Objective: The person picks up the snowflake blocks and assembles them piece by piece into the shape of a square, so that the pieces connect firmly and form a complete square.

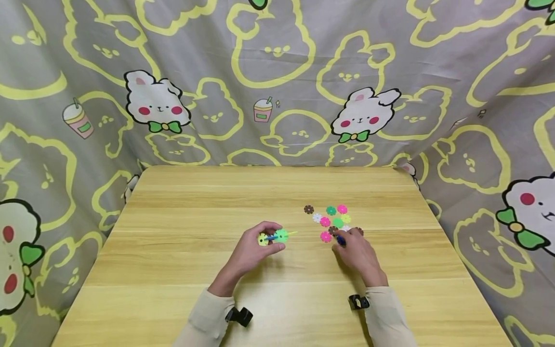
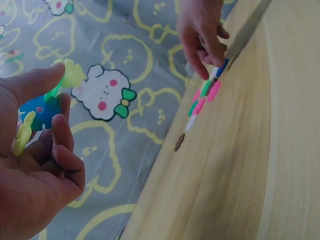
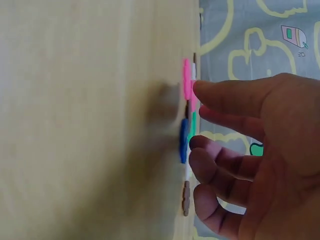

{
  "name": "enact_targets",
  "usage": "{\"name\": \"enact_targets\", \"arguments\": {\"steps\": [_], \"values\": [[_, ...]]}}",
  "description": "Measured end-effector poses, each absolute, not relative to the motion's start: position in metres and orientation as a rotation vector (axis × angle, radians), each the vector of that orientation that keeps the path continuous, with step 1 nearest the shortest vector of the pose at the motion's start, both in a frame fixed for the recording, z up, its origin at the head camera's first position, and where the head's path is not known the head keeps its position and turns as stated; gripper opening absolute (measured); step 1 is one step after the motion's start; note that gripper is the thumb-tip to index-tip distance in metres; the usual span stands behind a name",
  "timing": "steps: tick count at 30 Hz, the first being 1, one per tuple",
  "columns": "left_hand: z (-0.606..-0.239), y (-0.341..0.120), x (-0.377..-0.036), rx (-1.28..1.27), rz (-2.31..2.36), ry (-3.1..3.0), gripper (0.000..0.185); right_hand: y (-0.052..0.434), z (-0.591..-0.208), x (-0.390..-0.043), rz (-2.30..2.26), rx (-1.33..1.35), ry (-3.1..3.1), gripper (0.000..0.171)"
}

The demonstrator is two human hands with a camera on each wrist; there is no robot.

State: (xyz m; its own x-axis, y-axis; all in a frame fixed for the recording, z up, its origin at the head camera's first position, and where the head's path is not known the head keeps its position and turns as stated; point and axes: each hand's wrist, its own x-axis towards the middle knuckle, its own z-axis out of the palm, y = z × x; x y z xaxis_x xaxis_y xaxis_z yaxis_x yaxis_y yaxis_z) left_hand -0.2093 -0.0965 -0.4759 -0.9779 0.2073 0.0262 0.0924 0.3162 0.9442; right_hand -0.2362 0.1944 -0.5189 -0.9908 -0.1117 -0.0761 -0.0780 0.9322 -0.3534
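My left hand (image 1: 247, 250) is raised over the middle of the table, pinching a small chain of notched plastic snowflake discs between thumb and fingers. Joined in it are a yellow disc (image 1: 262, 240), a blue disc (image 2: 40, 112), a green disc (image 1: 281, 235) and another yellow disc (image 2: 74, 74) at the far end. To the right, my right hand (image 1: 359, 254) reaches down to the loose discs, its fingers loosely bent and apart. A dark blue disc (image 3: 183, 141) lies right by its fingertips, with no finger curled round it.
Loose snowflake discs lie in a group right of centre: pink (image 1: 325, 236), brown (image 1: 309, 209), white (image 1: 317, 218), green (image 1: 331, 210) and yellow (image 1: 345, 218) among them. The wooden table (image 1: 195, 193) ends at a patterned curtain (image 1: 295, 135) behind and at both sides.
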Motion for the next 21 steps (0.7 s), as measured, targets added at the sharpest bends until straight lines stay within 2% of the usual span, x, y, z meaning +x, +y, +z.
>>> {"name": "enact_targets", "arguments": {"steps": [13,21], "values": [[-0.4746,-0.0985,-0.2087,0.267,1.747,2.466,0.038,0.1942,-0.522,-0.2363,-0.585,-0.119,3.012,0.038],[-0.4741,-0.0959,-0.2073,0.28,1.743,2.471,0.034,0.1943,-0.5242,-0.2378,-0.634,-0.064,3.026,0.029]]}}
